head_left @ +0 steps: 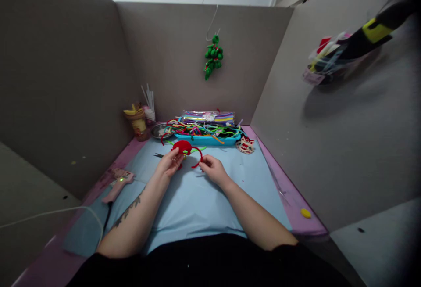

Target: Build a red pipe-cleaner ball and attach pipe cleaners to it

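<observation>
My left hand (171,163) is closed around the edge of a red fuzzy pipe-cleaner piece (183,147), rounded in shape, held above the blue cloth. From its right side a curved red pipe cleaner (200,152) reaches across to my right hand (212,167), which pinches it between thumb and fingers near its lower end. A short red part hangs beneath the left fingers. Just left of that hand, dark scissor blades (158,155) show; their handles are hidden. Green pipe cleaner (199,148) pieces lie behind the red piece.
A blue tray (210,141) of tangled pipe cleaners stands at the back, beside a metal dish (159,131). A pink glue gun (119,185) with a lit green light lies left. A crafted face-like piece (245,145) sits right of the tray. Grey partitions (204,89) enclose the table.
</observation>
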`<action>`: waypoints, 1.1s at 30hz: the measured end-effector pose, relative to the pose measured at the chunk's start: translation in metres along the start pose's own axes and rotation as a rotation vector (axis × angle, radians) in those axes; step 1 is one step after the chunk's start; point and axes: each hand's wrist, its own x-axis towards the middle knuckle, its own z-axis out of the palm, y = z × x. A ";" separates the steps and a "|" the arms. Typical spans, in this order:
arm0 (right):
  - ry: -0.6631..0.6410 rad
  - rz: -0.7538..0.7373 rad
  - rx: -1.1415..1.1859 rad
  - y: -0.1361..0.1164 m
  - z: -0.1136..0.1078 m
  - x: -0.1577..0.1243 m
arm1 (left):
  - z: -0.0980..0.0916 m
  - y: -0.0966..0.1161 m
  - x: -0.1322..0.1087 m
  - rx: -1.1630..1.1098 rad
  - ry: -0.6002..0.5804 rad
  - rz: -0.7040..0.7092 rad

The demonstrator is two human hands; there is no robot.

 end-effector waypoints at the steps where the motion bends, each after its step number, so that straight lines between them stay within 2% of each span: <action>1: 0.027 0.033 0.124 -0.001 0.001 0.001 | 0.000 -0.003 0.000 0.010 -0.001 -0.007; 4: 0.142 0.058 0.322 -0.003 0.004 0.003 | 0.002 -0.014 0.000 0.053 -0.005 -0.030; 8: 0.252 0.036 0.277 -0.002 0.007 0.004 | 0.004 -0.026 -0.002 0.089 -0.016 -0.049; 17: 0.252 0.064 0.274 -0.002 0.017 0.002 | 0.000 -0.040 0.002 0.098 -0.136 -0.014; 25: 0.310 0.023 0.191 0.008 0.017 0.004 | 0.004 -0.041 -0.004 0.086 -0.120 -0.043; 33: 0.347 -0.035 0.023 0.006 0.018 0.000 | 0.004 -0.042 -0.002 0.063 -0.103 -0.049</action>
